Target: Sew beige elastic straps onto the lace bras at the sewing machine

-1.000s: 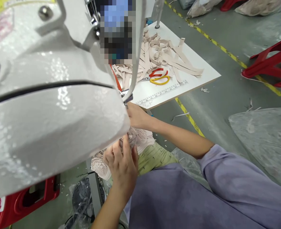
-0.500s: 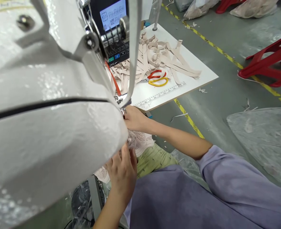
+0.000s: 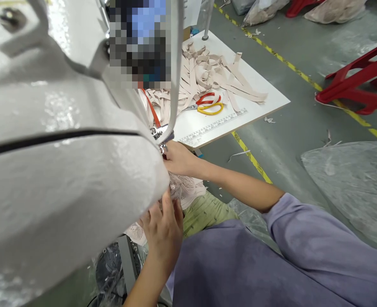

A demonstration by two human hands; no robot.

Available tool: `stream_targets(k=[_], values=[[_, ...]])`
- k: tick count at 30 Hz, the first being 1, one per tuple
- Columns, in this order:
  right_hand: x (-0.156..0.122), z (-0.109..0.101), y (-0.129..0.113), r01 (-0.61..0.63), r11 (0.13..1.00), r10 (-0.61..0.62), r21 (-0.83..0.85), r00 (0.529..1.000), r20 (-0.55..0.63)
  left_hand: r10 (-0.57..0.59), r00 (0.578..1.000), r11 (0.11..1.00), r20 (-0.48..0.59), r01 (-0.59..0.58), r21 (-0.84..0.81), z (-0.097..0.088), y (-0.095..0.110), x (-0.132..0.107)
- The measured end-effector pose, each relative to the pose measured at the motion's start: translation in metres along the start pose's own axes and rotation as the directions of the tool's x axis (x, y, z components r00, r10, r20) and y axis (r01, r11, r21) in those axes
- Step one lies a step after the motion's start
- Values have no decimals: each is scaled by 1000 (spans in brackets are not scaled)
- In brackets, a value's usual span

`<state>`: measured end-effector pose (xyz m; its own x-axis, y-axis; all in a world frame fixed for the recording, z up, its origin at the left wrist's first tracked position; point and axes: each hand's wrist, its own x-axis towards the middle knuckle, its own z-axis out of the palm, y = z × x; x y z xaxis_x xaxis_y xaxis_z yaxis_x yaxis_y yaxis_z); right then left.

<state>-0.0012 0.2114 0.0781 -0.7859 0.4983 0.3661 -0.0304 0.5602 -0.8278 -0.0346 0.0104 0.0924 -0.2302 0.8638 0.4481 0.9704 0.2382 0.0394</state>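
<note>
- A pale pink lace garment (image 3: 193,189) lies bunched beneath the rounded nose of a white sewing machine (image 3: 76,192), over the lap of the person; part of it is hidden by the machine, and a pale lace edge (image 3: 135,233) shows left of the nearer hand.
- The left hand (image 3: 162,234), back upward and fingers bent, reaches in from the bottom and touches the lace; its fingertips are partly covered, so how firmly it grips cannot be told.
- The right hand (image 3: 180,158) comes in from the right, just beyond the lace and close to the machine's metal needle area (image 3: 163,148); its fingers disappear behind the nose, and whether they hold anything cannot be told.
- Below the hands are green patterned trousers (image 3: 204,213) and a loose purple top (image 3: 226,260).
- Beyond the machine, a white desk (image 3: 273,103) carries a tangled heap of beige fabric strips (image 3: 204,72), scissors (image 3: 194,106) with one red and one yellow handle, and a ruler scale (image 3: 214,125) along the near edge.
- On the grey-green floor (image 3: 280,149) to the right are yellow-and-black tape (image 3: 284,62), a red plastic stool (image 3: 351,91) and a clear plastic sheet (image 3: 351,187).
</note>
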Motion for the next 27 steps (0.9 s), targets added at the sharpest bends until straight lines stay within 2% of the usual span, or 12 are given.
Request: stream_targets(k=[6,9,12,14,16,18,19,21,23,27], values=[[0,1,0,16,1000,-16,-3,1000,0,-1,1000,999,7,1,-50,-1,-3,0],[1,3,1,19,1000,-19,1,1000,-11,-29,997,991,-68,20,-131,-1,-14,-5],[1,6,0,24,1000,-24,-14,999,-33,-173,979,964,-112,144,-225,1,-30,-13],[2,7,-2,17,999,-18,-28,998,-52,-352,936,883,-34,319,-344,4,-39,-17],[2,8,-6,-10,998,7,-55,998,-58,-503,858,734,107,489,-471,7,-47,-19],[3,7,-10,-40,995,36,-92,998,-42,-560,791,580,246,587,-565,10,-54,-17],[3,7,-11,-47,993,44,-107,999,-29,-554,773,522,309,612,-595,11,-57,-16],[3,5,-14,-47,992,46,-118,999,-8,-506,763,452,403,632,-630,14,-62,-13],[2,5,-15,-45,993,45,-109,999,-3,-460,760,422,459,642,-640,16,-66,-11],[2,4,-13,-49,995,48,-87,999,-17,-465,753,410,466,650,-640,16,-66,-10]])
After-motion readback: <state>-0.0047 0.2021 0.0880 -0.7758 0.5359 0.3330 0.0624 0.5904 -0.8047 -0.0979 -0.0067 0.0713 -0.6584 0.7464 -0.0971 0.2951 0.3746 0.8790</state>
